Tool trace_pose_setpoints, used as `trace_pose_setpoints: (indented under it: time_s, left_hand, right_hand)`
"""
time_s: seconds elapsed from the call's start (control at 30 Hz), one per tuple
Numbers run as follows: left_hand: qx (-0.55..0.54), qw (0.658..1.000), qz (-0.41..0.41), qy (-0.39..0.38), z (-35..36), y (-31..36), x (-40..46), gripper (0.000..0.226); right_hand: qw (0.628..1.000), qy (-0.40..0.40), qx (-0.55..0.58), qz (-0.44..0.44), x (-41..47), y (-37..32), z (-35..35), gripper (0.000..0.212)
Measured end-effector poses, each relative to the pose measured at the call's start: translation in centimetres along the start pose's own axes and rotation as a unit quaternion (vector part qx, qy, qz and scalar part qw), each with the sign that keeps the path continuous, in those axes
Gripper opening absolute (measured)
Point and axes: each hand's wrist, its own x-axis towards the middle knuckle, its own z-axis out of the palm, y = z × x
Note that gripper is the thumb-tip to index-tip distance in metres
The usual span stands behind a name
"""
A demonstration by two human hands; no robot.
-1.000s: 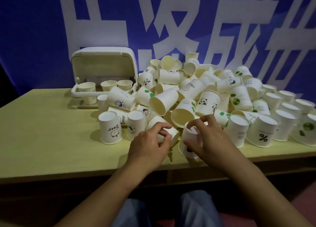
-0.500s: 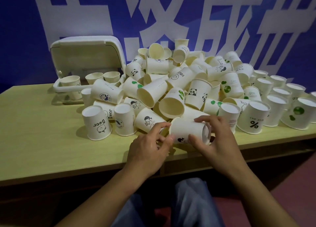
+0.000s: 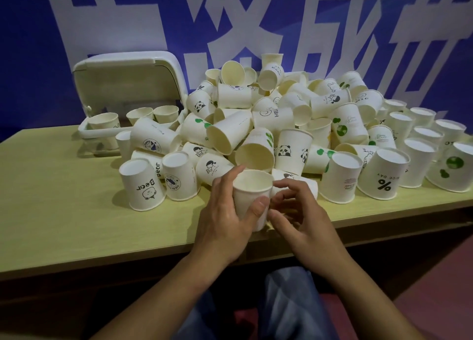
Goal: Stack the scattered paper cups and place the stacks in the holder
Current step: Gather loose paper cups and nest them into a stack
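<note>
An upright white paper cup (image 3: 249, 197), mouth up, is gripped in my left hand (image 3: 225, 227) just over the table's front edge. My right hand (image 3: 304, 219) is close on the cup's right side, fingers curled and apart, fingertips at its wall. Behind my hands a big pile of scattered paper cups (image 3: 268, 124) covers the table's middle and right; some lie on their sides, several stand upside down. The white cup holder (image 3: 84, 132) stands at the back left with its lid (image 3: 128, 83) raised. Three upright cups (image 3: 153, 114) sit inside it.
The yellow-green table (image 3: 64, 206) has bare surface at the left and front left. An upside-down cup marked "Bear" (image 3: 142, 186) stands nearest that bare area. A blue banner wall (image 3: 33, 58) closes off the back. My knees (image 3: 286, 309) show below the table edge.
The cup lay sideways in my right hand; it now stands mouth up in my left hand. My right hand has loosened beside it. The camera has moved closer and slightly left.
</note>
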Motion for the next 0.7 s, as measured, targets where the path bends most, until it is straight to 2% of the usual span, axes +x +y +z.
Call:
trace_pose_setpoints:
  time_s: [0.1,0.17,0.23,0.33,0.5,0.6,0.7]
  left_hand:
    - [-0.015,1.000,0.000,0.020,0.1,-0.5,0.2,0.066]
    - [-0.038,0.998,0.011,0.039,0.2,-0.7,0.2,0.064]
    - [-0.042,0.997,0.025,0.057,0.3,-1.0,0.2,0.063]
    - [-0.057,0.995,0.040,0.074,0.4,-1.3,0.1,0.064]
    - [-0.088,0.992,0.065,0.059,0.1,-1.6,-0.2,0.070]
    - [-0.113,0.989,0.081,0.042,-0.2,-1.8,-0.3,0.068]
    - [-0.140,0.985,0.102,0.023,-0.6,-1.8,-0.4,0.068]
  right_hand:
    - [0.994,0.082,-0.074,-0.009,0.8,-0.1,-0.4,0.032]
    - [0.973,0.162,-0.164,-0.004,1.6,0.1,-1.1,0.023]
    - [0.945,0.189,-0.268,-0.007,2.4,0.5,-1.7,0.025]
    - [0.913,0.129,-0.385,-0.035,3.0,1.2,-2.0,0.035]
    - [0.889,-0.015,-0.456,-0.032,2.5,1.2,-2.4,0.056]
    - [0.896,-0.079,-0.436,-0.022,2.5,1.4,-2.9,0.069]
    - [0.919,-0.088,-0.383,-0.013,2.7,1.4,-3.7,0.077]
